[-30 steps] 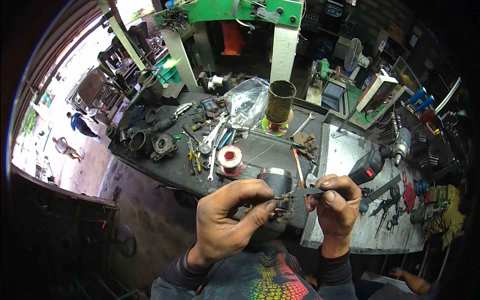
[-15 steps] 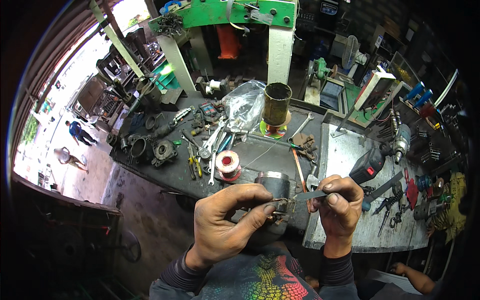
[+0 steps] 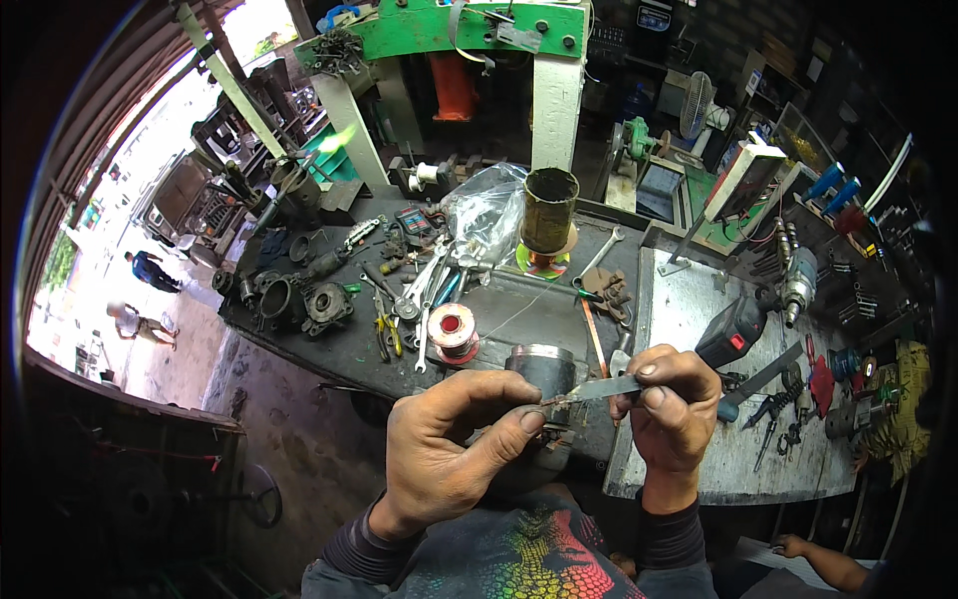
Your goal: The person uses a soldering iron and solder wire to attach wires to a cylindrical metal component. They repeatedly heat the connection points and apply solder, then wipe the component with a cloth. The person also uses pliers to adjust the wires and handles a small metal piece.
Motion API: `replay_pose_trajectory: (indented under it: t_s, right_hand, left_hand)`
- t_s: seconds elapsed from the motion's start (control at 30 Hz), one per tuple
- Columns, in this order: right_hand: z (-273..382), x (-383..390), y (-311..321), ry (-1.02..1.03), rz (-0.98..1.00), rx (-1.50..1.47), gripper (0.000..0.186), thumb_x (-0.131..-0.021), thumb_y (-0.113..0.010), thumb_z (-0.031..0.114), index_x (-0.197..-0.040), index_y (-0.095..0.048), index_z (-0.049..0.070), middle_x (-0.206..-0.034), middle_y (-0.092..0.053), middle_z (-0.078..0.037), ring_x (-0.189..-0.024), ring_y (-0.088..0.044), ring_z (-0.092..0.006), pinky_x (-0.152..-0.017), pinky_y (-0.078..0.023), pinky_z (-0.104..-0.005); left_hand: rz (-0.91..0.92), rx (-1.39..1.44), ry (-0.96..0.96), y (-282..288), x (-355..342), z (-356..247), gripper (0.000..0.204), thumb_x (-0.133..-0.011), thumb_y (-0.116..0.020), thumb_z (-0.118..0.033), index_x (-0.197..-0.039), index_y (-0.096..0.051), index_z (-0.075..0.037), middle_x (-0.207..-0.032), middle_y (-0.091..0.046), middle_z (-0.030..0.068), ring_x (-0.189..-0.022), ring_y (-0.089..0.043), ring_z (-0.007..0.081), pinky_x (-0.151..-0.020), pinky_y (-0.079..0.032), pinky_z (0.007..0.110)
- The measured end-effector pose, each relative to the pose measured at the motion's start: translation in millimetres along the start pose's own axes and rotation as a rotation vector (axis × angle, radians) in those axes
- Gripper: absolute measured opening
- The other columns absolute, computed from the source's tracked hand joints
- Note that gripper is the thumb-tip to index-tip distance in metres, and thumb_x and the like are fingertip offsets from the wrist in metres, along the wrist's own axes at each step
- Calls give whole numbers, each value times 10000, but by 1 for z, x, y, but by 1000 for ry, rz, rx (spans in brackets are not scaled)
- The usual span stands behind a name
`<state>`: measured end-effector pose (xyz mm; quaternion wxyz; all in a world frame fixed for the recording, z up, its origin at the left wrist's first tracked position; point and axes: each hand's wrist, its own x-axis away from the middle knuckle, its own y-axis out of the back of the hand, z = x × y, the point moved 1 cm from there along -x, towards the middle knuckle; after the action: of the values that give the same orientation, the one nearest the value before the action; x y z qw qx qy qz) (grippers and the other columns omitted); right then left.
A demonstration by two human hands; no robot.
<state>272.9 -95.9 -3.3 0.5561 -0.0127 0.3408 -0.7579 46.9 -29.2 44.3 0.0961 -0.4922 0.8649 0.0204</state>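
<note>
Low in the middle, my left hand (image 3: 454, 434) pinches a thin, reddish wire end (image 3: 555, 400) between thumb and forefinger. Thumb and fingers of my right hand (image 3: 679, 414) close on a flat grey blade (image 3: 607, 387), which points left. Its tip meets the wire close to my left fingertips; I cannot tell how hard it presses. Just behind the fingers stands a dark cylindrical motor part (image 3: 539, 371) with a bright metal rim, its lower portion partly hidden by my left hand. A spool of red wire (image 3: 453, 334) sits beyond my left hand.
Wrenches (image 3: 424, 334), yellow-handled pliers (image 3: 386, 334) and metal housings (image 3: 327, 303) crowd the dark bench's left side. A rusty cylinder (image 3: 549, 215) stands on another spool at the back. On the right metal-topped table lie a cordless drill (image 3: 733, 331) and tools. Someone's arm (image 3: 833, 564) shows lower right.
The blade has shifted slightly left along the wire and tilted, its tip now nearer my left fingertips. My left hand stays nearly in place. Two people outside at the left have moved slightly.
</note>
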Motion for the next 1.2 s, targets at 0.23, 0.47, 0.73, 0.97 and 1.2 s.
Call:
replay_pose_trajectory:
  t_s: [0.23,0.47,0.73,0.97,1.2]
  right_hand:
    - [-3,-1,0,11,11,-35,194,-876,-748,41,-1023,-717,-83,-956,-703,-209,-747,-707,-238,-654,-625,-366]
    - [-3,3,-3,17,-20,-42,205,-865,-756,34,-1031,-714,-80,-964,-698,-212,-741,-709,-237,-648,-628,-376]
    - [-3,7,-4,117,9,68,173,-846,-754,-41,-1017,-723,-47,-982,-704,-193,-781,-720,-221,-704,-653,-350]
    - [-4,7,-10,221,-32,134,158,-869,-739,-91,-1014,-728,-29,-992,-712,-175,-827,-724,-220,-736,-653,-352]
    - [-5,11,-12,229,-2,135,181,-866,-748,-107,-1028,-727,-31,-998,-711,-180,-845,-725,-225,-736,-649,-362]
  left_hand:
    - [3,142,93,-2,2,-2,171,-984,-713,18,-1144,-682,68,-984,-759,144,-866,-749,167,-791,-628,291]
    - [17,242,186,-4,0,-5,174,-1008,-700,-61,-1129,-665,59,-940,-750,161,-820,-755,207,-710,-646,322]
    - [85,462,357,5,-2,-8,216,-1041,-700,-126,-1177,-662,37,-932,-744,125,-815,-739,168,-709,-622,283]
    - [103,567,433,5,0,-5,222,-1048,-680,-161,-1173,-643,19,-895,-726,141,-705,-718,177,-624,-614,299]
    - [140,789,490,7,1,2,213,-1058,-662,-170,-1187,-637,-2,-891,-717,140,-676,-705,183,-594,-600,300]
